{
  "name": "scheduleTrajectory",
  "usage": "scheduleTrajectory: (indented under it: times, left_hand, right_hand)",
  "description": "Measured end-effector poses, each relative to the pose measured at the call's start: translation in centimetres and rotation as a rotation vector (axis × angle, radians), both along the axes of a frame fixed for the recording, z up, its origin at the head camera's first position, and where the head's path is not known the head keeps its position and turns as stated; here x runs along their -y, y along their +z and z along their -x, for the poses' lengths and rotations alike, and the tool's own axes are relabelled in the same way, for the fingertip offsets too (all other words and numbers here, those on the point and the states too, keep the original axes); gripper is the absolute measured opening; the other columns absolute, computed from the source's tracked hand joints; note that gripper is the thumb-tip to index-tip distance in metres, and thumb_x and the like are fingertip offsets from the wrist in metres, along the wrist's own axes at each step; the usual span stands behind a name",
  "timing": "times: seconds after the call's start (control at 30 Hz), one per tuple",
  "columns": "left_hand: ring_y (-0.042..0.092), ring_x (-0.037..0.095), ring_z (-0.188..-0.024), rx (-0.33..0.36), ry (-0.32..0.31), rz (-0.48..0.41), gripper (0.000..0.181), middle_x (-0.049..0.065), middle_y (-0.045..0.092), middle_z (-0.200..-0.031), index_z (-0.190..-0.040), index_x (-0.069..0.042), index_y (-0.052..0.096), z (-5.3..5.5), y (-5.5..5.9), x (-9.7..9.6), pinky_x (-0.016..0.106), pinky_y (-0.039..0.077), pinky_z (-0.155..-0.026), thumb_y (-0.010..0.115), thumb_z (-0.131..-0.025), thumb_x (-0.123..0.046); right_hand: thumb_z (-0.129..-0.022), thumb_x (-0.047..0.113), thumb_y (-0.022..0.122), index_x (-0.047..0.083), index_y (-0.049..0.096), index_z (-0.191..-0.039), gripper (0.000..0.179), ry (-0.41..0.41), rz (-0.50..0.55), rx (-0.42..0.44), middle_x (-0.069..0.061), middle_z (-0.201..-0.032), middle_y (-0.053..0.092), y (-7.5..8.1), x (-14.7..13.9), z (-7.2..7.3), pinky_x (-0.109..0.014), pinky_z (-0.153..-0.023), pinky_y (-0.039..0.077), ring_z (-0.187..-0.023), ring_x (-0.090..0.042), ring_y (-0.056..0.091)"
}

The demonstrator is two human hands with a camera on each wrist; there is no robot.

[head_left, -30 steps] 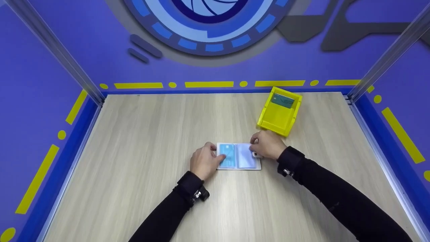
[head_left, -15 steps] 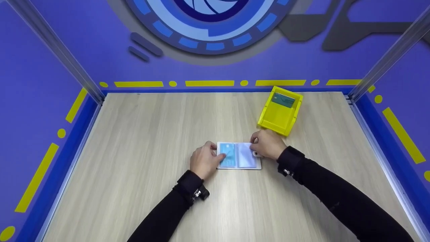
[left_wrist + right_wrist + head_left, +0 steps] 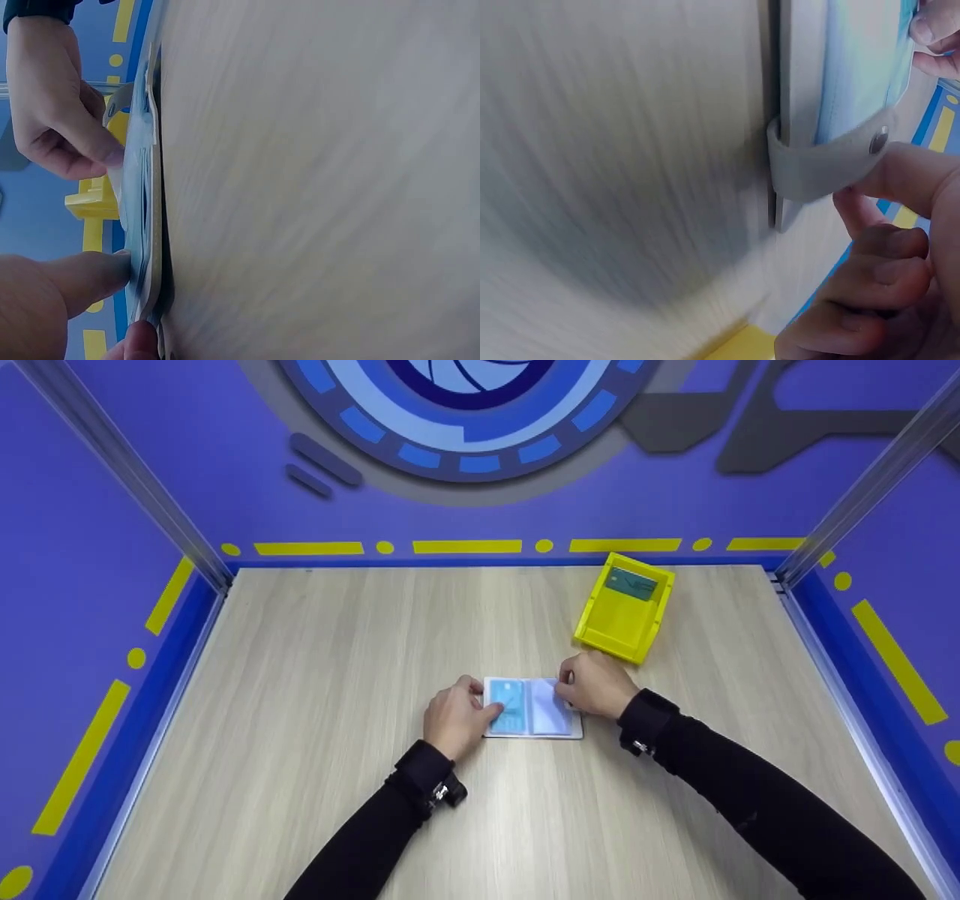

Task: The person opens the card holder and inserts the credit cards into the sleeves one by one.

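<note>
An open card holder (image 3: 577, 727) with clear plastic sleeves lies on the wooden table. Its left sleeve contains a light blue card (image 3: 511, 696). My left hand (image 3: 454, 718) grips the left edge, thumb on top of the sleeve and fingers at the cover's side, as the left wrist view also shows. At the upper right corner, my right hand (image 3: 598, 684) pinches a clear sleeve (image 3: 550, 712) between thumb and index finger. The holder's pale strap (image 3: 810, 169), with a metal snap (image 3: 879, 139), curves up beside those fingertips in the right wrist view.
A yellow bin (image 3: 619, 626) stands just beyond my right hand, with a dark green card (image 3: 631, 584) leaning inside at its far end. Blue panels (image 3: 480, 525) wall in the table (image 3: 337, 645) at the back and both sides.
My right fingertips have shifted very slightly left over the right sleeve, and the strap's snap is now hidden in the head view. My left hand keeps its hold.
</note>
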State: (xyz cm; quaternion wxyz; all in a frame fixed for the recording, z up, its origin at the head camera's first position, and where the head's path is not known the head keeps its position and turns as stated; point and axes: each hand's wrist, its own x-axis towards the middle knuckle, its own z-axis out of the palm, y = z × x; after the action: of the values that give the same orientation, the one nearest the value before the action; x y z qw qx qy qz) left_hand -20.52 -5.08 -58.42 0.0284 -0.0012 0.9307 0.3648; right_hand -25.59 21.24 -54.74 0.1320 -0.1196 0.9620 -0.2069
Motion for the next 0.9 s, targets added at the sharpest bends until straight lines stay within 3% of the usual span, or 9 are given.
scheduleTrajectory:
  times: [0.43,0.6,0.9]
  left_hand:
    - [0.071,0.02,-0.082,-0.011,0.019,-0.023,0.03,-0.002,0.078,-0.088,-0.113,-0.013,0.078,0.1,0.1,0.0,0.042,0.056,-0.081,0.081,-0.098,-0.038]
    - [0.072,0.019,-0.083,-0.009,0.027,-0.023,0.028,-0.001,0.079,-0.091,-0.114,-0.012,0.079,0.2,0.1,0.1,0.042,0.056,-0.082,0.078,-0.101,-0.037]
    - [0.071,0.018,-0.082,-0.009,0.02,-0.032,0.028,-0.001,0.079,-0.092,-0.112,-0.013,0.08,0.2,0.1,0.1,0.041,0.056,-0.081,0.075,-0.102,-0.039]
  right_hand:
    - [-0.11,0.032,0.063,0.009,0.08,-0.121,0.03,-0.089,0.102,0.169,-0.004,-0.084,0.065,2.0,1.3,0.1,-0.028,-0.06,0.049,-0.066,-0.017,0.064]
    - [-0.11,0.035,0.062,0.012,0.081,-0.109,0.029,-0.109,0.195,0.187,-0.003,-0.085,0.062,2.2,2.2,0.3,-0.03,-0.066,0.047,-0.076,-0.02,0.061]
    - [-0.108,0.031,0.063,0.01,0.083,-0.098,0.03,-0.067,0.295,0.123,0.0,-0.081,0.063,1.7,4.1,0.6,-0.032,-0.071,0.043,-0.08,-0.02,0.058]
